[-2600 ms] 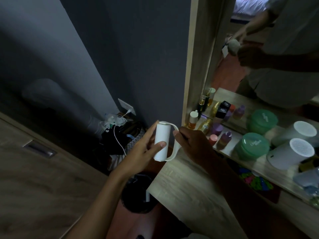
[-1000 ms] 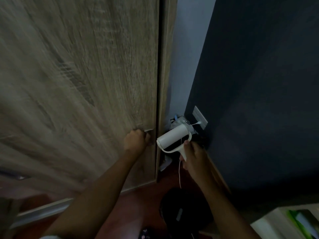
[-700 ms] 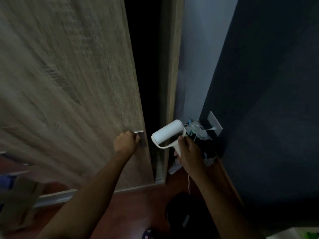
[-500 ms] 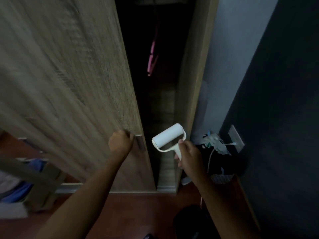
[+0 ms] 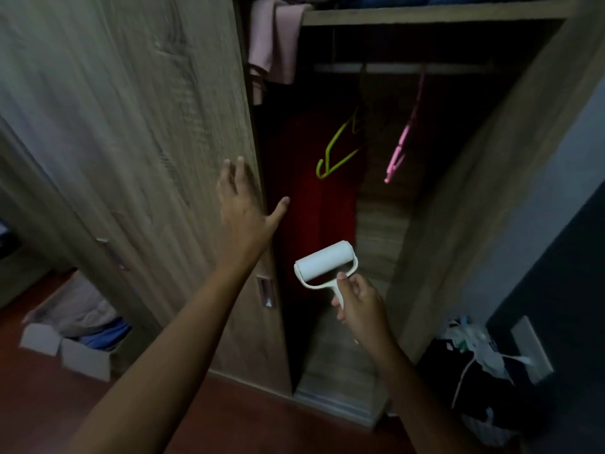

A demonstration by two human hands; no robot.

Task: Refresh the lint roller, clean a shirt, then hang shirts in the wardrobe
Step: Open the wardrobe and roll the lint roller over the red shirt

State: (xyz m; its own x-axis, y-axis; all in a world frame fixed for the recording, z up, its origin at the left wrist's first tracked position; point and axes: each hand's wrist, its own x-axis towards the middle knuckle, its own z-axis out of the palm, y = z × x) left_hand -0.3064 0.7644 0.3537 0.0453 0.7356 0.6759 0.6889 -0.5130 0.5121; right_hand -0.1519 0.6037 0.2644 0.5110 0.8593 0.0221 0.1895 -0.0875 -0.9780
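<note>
The clean white lint roller [image 5: 324,264] is in front of the open wardrobe [image 5: 474,191], handle gripped by the right hand's [image 5: 360,299] fingers, while the left hand [image 5: 244,208] lies flat, fingers spread wide, on the door [image 5: 147,126] edge, with open hanging room right of the red garment [image 5: 314,198].

The lint roller [image 5: 324,261] was white, its clean drum tilted up to the right just above my right hand [image 5: 358,298], which gripped its short handle. The wardrobe [image 5: 458,208] stood open in front of both my hands, its wood-grain sliding door [image 5: 147,126] lay under the straight fingers of my left hand [image 5: 240,208], and a dark red garment [image 5: 314,204] hung inside just beyond that hand's thumb. Higher up, past my right hand, a green hanger [image 5: 337,152] and a pink hanger [image 5: 401,149] hung tilted from the rail [image 5: 402,67], carrying no clothes.
</note>
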